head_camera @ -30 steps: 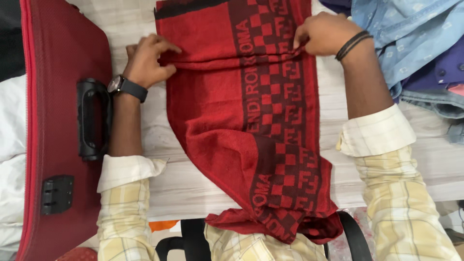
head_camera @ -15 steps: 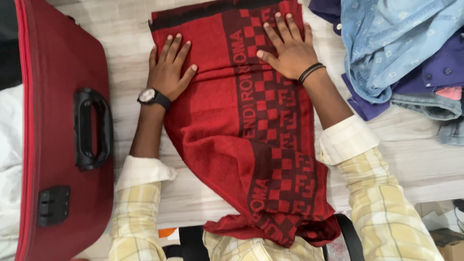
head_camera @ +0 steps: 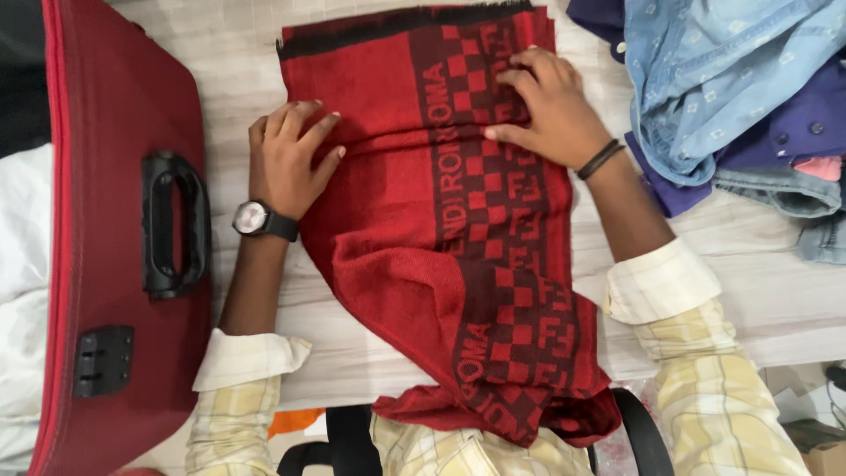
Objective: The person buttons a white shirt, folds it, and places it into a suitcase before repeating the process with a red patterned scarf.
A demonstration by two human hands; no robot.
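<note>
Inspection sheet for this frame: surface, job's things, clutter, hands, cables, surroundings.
Surface: pale wood-grain table.
Job's things: red towel with dark checked band, partly folded, near end hanging over the table edge.
Clutter: clothes pile, blue and purple, far right.
Hands: left hand flat on towel's left edge; right hand pressing the checked band, fingers curled.
Cables: nothing seen.
Surroundings: red suitcase with black handle on the left; white bedding beyond.
</note>
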